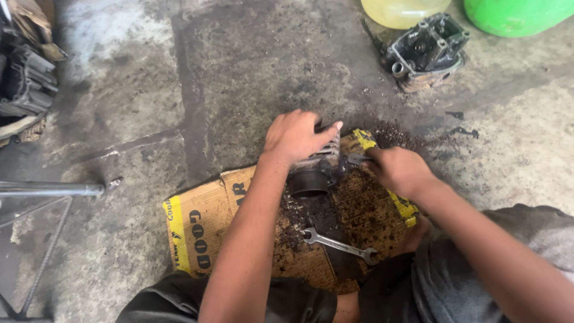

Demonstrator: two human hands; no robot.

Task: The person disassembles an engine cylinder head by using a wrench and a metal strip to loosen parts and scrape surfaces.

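Observation:
A finned engine cylinder (311,173) lies on a greasy piece of cardboard (203,221) on the concrete floor. My left hand (296,136) presses down on the cylinder's fins and grips it. My right hand (399,170) is closed around a small metal tool (357,159) whose tip touches the cylinder's right side. A double open-ended spanner (338,244) lies loose on the cardboard, nearer to me than the cylinder. Dark scrapings and dirt cover the cardboard around the cylinder.
An engine cylinder head (427,51) sits on the floor at the far right, beside a yellow container (403,11) and a green container (514,15). A metal tube (51,189) of a stand juts in from the left. Dark machine parts (24,84) are at the far left.

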